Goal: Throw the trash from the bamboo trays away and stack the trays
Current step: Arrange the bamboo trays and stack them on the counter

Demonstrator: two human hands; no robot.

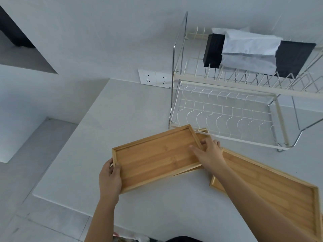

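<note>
Lowest in the frame, right of centre, a large rectangular bamboo tray with a raised rim [272, 193] lies flat on the white countertop [87, 154]; its floor shows no trash, though the person's right forearm crosses its left end.

At centre, a smaller rectangular bamboo tray [157, 158], also bare inside, is held by both hands. The left hand [110, 179] grips the lower left corner, thumb over the rim and fingers curled beneath. The right hand [209, 152] clasps the upper right short side, fingers closed around that edge. This tray sits skewed over a second small bamboo tray [201, 137], of which only a corner and a strip of edge show beyond the upper one; whether the two rims are touching or slightly apart cannot be told.

Judged from this arrangement, the emptying step appears finished, since no trash is visible on any tray. Stacking is under way: the upper small tray has yet to be squared onto the one below, and the large tray lies apart to the lower right, not yet part of any stack.

Behind the trays, right of centre, stands a white two-tier wire dish rack [227, 109] with an empty lower shelf. On its upper tier, at upper right, rest dark slabs [293, 58] partly draped by a white cloth [250, 49]. Left of the rack, a white double wall socket [155, 80] is set low on the white wall.
</note>
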